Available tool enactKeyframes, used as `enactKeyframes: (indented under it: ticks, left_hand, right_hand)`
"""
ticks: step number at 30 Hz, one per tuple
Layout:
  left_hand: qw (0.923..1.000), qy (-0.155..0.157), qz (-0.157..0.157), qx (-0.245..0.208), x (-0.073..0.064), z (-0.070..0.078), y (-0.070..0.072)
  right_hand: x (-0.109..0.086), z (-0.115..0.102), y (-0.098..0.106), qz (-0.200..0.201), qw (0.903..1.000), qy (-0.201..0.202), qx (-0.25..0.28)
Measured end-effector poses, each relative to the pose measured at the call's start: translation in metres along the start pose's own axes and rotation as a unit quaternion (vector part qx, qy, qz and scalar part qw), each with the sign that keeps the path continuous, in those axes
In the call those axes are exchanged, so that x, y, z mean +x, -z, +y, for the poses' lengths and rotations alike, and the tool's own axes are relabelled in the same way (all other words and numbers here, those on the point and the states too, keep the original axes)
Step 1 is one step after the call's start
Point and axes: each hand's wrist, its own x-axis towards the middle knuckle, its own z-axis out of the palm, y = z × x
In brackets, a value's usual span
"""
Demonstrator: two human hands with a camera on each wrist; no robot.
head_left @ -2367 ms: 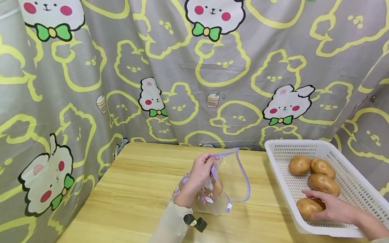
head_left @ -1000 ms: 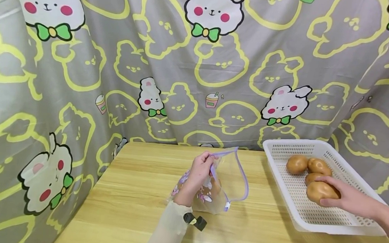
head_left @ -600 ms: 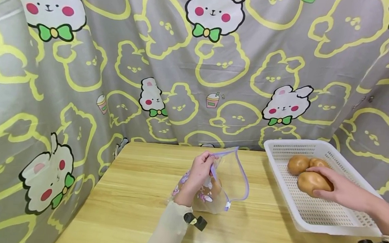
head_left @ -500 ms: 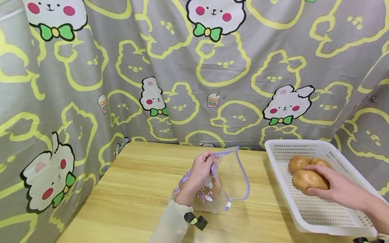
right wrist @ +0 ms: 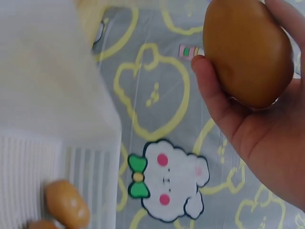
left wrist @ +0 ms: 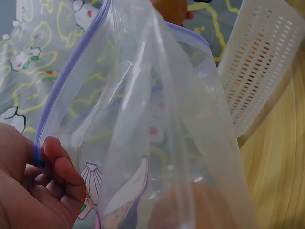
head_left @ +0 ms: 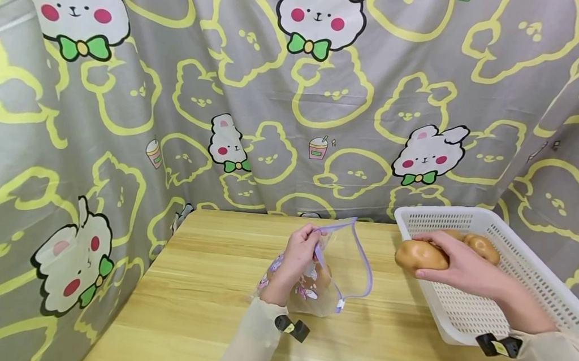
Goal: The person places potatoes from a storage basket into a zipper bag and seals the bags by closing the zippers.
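My left hand pinches the purple-edged rim of a clear zip bag, whose mouth gapes toward the right. Through the printed plastic a brown potato shows low in the bag; the left wrist view has it blurred behind the film. My right hand grips a potato in the air over the left rim of the white basket. Thumb and fingers wrap this potato in the right wrist view. Inside the basket lie more potatoes, one partly hidden behind my right hand.
The basket stands at the right on a wooden table. A grey patterned curtain hangs behind the table and along both sides. Table surface lies between the bag and the basket.
My right hand has taken a potato from the basket's near end, lifted it and carried it left to the basket's rim. My left hand keeps holding the bag in place.
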Motion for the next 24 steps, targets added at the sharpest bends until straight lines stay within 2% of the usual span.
enactKeyframes:
  ticks: [4, 12, 16, 21, 24]
  left_hand:
    - [0.9997, -0.024, -0.002, -0.004, -0.002, 0.0, 0.0]
    - [1.0, 0.004, 0.001, -0.008, 0.001, 0.001, 0.0]
    - [1.0, 0.004, 0.003, -0.007, 0.002, 0.0, 0.0]
    - [0.9997, -0.024, 0.001, -0.009, 0.001, -0.001, 0.001]
    - [0.9995, -0.03, 0.0, -0.01, 0.002, 0.0, 0.001]
  right_hand:
    - [0.011, -0.009, -0.008, -0.011, 0.9997, 0.01, 0.019]
    - [0.031, -0.024, -0.025, -0.026, 0.9975, 0.024, 0.062]
    - [0.04, -0.032, -0.032, -0.036, 0.9947, 0.029, 0.091]
    - [0.046, -0.039, -0.042, -0.057, 0.9917, 0.031, 0.111]
    - [0.049, -0.042, -0.047, -0.071, 0.9896, 0.025, 0.123]
